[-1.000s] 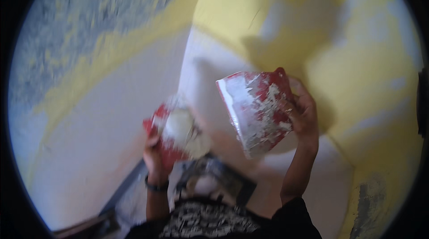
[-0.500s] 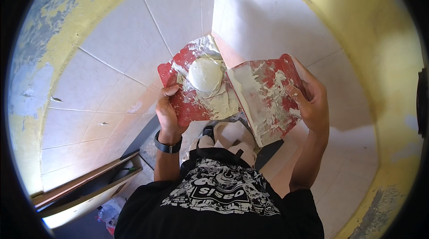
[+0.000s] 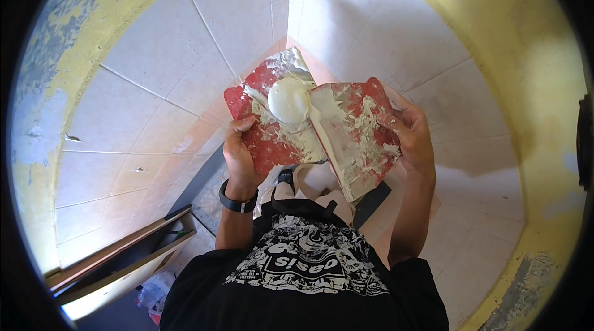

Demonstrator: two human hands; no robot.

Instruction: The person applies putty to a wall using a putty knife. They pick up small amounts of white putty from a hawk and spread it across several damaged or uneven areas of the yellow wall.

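Observation:
My left hand (image 3: 244, 154) grips a red plastic putty spreader (image 3: 269, 148) by its outer edge, thumb on top. A round, smooth mound of off-white putty (image 3: 288, 102) sits on that spreader's face. In my right hand (image 3: 413, 136) is a second red putty spreader (image 3: 366, 99), its face caked with dried and wet smears. Its long inner edge, coated with a strip of putty, lies against the left spreader beside the mound. My fingers behind both spreaders are partly hidden.
Pale tiled walls (image 3: 247, 15) meet in a corner ahead. Yellow wall (image 3: 520, 34) with peeling paint borders them. At the lower left is an open wooden drawer or box (image 3: 124, 269), with a clear plastic bag (image 3: 153, 294) near it. My feet and legs show below.
The right spreader has moved left across the left one, its edge now touching the putty mound. My left hand has shifted slightly right.

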